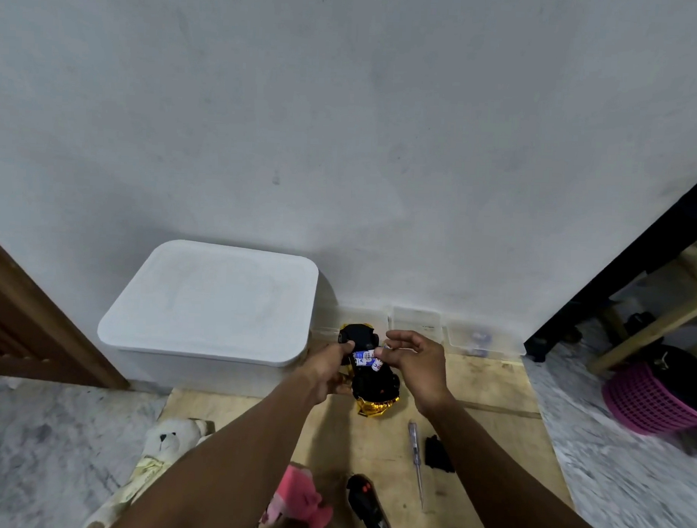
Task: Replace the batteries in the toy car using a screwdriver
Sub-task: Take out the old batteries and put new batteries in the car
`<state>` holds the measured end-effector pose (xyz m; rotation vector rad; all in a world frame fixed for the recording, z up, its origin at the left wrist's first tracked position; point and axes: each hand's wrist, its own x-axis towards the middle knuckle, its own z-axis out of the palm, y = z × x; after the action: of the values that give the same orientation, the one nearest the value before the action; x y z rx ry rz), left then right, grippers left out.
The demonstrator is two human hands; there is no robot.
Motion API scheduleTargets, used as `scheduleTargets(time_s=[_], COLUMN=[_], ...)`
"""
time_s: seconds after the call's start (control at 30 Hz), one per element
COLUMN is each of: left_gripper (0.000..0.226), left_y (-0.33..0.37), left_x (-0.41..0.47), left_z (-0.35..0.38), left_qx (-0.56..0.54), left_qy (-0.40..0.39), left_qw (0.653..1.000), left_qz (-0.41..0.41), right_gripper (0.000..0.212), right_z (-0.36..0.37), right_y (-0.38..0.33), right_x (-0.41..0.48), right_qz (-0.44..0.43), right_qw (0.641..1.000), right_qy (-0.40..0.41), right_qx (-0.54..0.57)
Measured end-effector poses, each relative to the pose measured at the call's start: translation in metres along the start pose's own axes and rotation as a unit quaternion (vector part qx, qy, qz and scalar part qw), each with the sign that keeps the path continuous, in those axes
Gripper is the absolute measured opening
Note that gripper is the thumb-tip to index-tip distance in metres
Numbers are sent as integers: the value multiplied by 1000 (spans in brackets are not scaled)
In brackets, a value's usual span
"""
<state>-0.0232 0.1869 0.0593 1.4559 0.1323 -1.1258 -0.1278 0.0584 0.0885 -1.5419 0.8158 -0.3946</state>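
A black and gold toy car point(374, 387) lies upside down on a wooden board point(488, 391). White and blue batteries point(365, 358) sit in its open underside. My left hand point(327, 365) grips the car's left side, thumb near the batteries. My right hand point(411, 357) hovers over the batteries with curled fingers, and its fingertips pinch one battery's end. A clear-handled screwdriver point(416, 459) lies on the board to the right, beside a small black cover point(437, 453).
A white lidded box point(215, 302) stands left of the car against the wall. A black remote point(370, 509), a pink plush point(299, 499) and a white teddy point(171, 439) lie near me. Clear tubs point(470, 339) line the wall; a pink basket point(646, 400) sits right.
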Motion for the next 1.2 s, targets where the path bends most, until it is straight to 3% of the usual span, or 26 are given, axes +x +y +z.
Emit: scheduleTargets(time_s=[0.23, 0.47, 0.57, 0.67, 0.83, 0.97, 1.13, 1.2], left_gripper=[32, 37, 35, 35, 32, 31, 34, 35], left_y=[0, -1, 0, 1, 0, -2, -1, -1], left_x=[0, 1, -3, -4, -4, -2, -3, -3], left_z=[-3, -10, -7, -4, -3, -4, 3, 5], left_qx=[8, 9, 15, 22, 38, 36, 19, 6], left_qy=[1, 11, 6, 3, 25, 30, 36, 39], left_qw=[1000, 1000, 1000, 1000, 999, 999, 999, 999], left_qz=[4, 11, 8, 10, 17, 15, 18, 21], right_gripper=[23, 19, 36, 43, 32, 19, 45, 38], right_z=[-5, -21, -23, -26, -27, -24, -12, -6], right_y=[2, -8, -9, -5, -3, -6, 1, 8], right_x=[1, 6, 7, 9, 10, 8, 0, -3], right_qz=[-39, 64, 83, 91, 81, 17, -39, -59], right_qw=[997, 991, 988, 985, 983, 987, 989, 986], right_qy=[-14, -94, -103, -130, -165, -128, -88, -51], right_qx=[-60, 64, 81, 70, -23, -94, -111, -145])
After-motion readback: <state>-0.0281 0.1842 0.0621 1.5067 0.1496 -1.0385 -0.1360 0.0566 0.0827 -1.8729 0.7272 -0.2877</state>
